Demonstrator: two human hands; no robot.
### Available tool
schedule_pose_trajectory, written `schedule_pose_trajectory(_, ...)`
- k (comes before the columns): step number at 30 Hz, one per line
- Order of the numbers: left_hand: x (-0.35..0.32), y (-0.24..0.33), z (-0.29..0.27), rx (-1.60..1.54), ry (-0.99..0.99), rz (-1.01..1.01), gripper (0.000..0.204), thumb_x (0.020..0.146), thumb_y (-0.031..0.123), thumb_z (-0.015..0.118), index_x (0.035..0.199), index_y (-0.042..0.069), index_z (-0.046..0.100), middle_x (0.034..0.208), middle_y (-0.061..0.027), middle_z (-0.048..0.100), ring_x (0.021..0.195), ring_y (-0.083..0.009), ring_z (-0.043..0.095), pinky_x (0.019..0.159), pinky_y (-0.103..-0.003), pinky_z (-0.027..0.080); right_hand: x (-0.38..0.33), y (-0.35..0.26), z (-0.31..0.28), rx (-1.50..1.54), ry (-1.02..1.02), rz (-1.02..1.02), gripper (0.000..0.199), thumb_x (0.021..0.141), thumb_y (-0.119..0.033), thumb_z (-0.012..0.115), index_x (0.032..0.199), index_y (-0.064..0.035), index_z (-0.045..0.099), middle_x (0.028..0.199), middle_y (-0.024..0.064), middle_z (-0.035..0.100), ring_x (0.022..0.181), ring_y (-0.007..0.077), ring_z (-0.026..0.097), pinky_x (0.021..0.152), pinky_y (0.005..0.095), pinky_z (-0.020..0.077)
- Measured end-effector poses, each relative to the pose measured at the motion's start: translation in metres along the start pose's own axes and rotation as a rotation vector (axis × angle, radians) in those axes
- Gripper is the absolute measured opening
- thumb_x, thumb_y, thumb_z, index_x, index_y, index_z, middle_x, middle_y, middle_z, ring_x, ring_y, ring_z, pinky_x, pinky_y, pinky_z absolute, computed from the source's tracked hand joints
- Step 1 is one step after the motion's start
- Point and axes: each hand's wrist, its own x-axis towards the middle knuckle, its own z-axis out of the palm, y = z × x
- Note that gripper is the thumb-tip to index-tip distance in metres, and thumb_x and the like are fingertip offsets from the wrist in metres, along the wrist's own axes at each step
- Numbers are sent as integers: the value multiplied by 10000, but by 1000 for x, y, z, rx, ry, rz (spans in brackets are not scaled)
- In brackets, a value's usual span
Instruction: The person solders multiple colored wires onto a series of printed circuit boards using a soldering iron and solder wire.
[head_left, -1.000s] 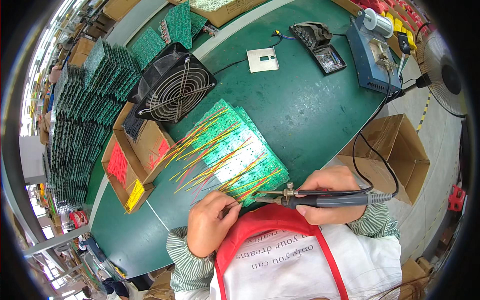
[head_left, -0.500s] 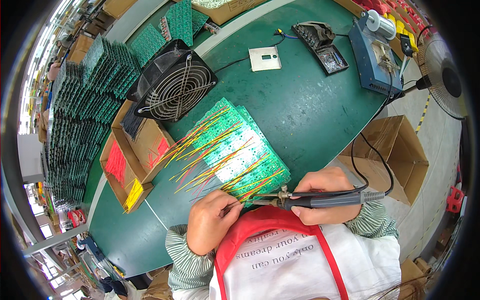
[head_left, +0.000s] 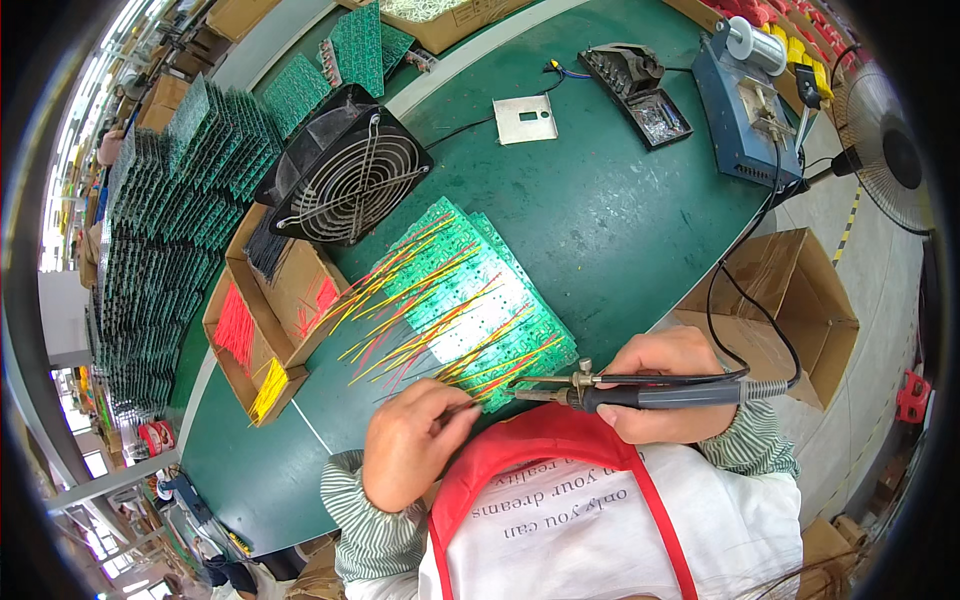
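Observation:
A green circuit board lies on top of another board at the middle of the table, with rows of red, yellow and dark wires sticking out toward the left. At its near corner my left hand is closed, thumb and fingers pinched on a thin wire mostly hidden by the fingertips. My right hand grips a soldering iron with a metal feed tube clamped on it and a black cable behind. The iron's tip points left over the board's near edge, close to the wire ends and apart from my left fingertips.
A cardboard tray of red, yellow and black wires sits left of the board, behind it a black fan. Tall circuit-board stacks stand far left. A blue solder feeder is at back right, above an open carton.
My right hand has drawn the soldering iron a little to the right, away from my left hand. My left hand has shifted slightly left.

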Motion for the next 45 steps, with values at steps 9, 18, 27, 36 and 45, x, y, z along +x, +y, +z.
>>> schedule_pose_trajectory(9,1,8,3,173,183,157,61,762,37,695,809,24,657,716,-67,623,536,-153,534,481,-267,410,-5,4,-5,-31,45,-21,161,676,-122,729,745,-30,616,590,47,612,501,138,593,469,263,440)
schedule_pose_trajectory(18,15,3,21,67,31,124,64,765,48,702,790,19,650,710,-49,576,537,-129,526,486,-258,413,-4,6,-7,-20,46,18,159,670,-124,725,739,-29,619,591,45,611,496,145,590,471,270,441)
schedule_pose_trajectory(27,16,5,20,69,7,97,61,769,51,699,781,22,646,709,-53,574,542,-135,537,490,-253,431,1,5,-7,-14,6,43,164,668,-122,725,742,-22,619,590,55,609,498,165,598,475,279,447)
schedule_pose_trajectory(36,15,7,20,59,11,93,59,768,49,694,776,23,642,711,-54,572,550,-140,547,485,-258,429,-4,7,-14,-29,72,-30,152,668,-118,727,741,-33,624,588,48,611,497,142,594,472,262,442)
schedule_pose_trajectory(45,27,19,24,202,105,258,82,746,76,704,773,30,642,736,-82,603,668,-249,586,599,-342,457,-9,10,-21,-107,124,-43,152,670,-111,726,726,-34,608,594,43,610,492,121,579,473,254,444)
